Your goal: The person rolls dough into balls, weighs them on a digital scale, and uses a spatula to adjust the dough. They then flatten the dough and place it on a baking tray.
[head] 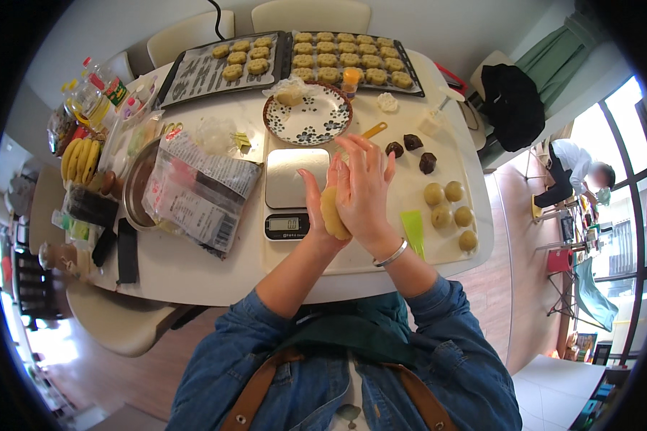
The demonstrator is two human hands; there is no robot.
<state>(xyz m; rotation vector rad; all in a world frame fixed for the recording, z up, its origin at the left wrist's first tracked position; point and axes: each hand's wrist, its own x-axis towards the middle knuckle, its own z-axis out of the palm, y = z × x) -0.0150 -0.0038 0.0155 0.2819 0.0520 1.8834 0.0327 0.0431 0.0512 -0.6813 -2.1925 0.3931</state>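
Note:
A flattened disc of pale yellow dough [332, 214] is pressed between my palms, its scalloped edge showing. My left hand [317, 207] supports it from the left, with the thumb pointing up. Over its right side lies my right hand [362, 196], fingers extended. Both hands are above a cream mat, beside a digital kitchen scale [296, 178] that reads zero. Three dark filling balls [412, 142] sit beyond my right hand. Several smooth dough balls [442, 216] rest farther right, near a green plastic scraper [411, 229]. A floral plate [308, 116] holds a lump of dough [289, 98] and crumpled plastic film.
Two baking trays at the back carry several moulded dough cakes [350, 60]; the left tray [191, 81] has bare lined space. A printed plastic bag [205, 188] leans over a metal bowl [131, 188]. Bananas [81, 159] and bottles crowd the left edge. Another person [569, 161] bends at far right.

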